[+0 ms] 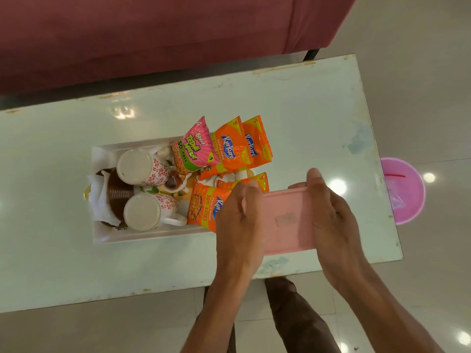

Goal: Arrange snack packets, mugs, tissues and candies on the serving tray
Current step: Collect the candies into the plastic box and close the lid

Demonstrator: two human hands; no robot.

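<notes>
Both hands are closed on the pink tray [285, 220], one at each end: the left hand [239, 220] curls round the end next to the white box [142, 236], and the right hand [331, 215] curls round the end away from it, thumb over the far rim. The tray is blurred, and whether it rests on the surface [305, 110] or hangs just above it cannot be told. Its long axis appears to run from hand to hand, roughly in line with the long side of the box.

Everything to be arranged sits in the box, on the left hand's side of the tray. At the end of the box away from the tray are the tissues [99, 197] and a brown cup stack [117, 192], and next to them two patterned mugs [142, 166] lie on their sides. Nearest the tray are the snack packets: a pink packet [193, 151], two orange packets [229, 149] leaning at the box's back, and a front orange packet [204, 205] partly hidden behind the left hand. Candies cannot be made out for certain.

The tray probably needs setting flat beside the box first. After that the left hand has the shorter reach, and the front orange packet is the closest pick
</notes>
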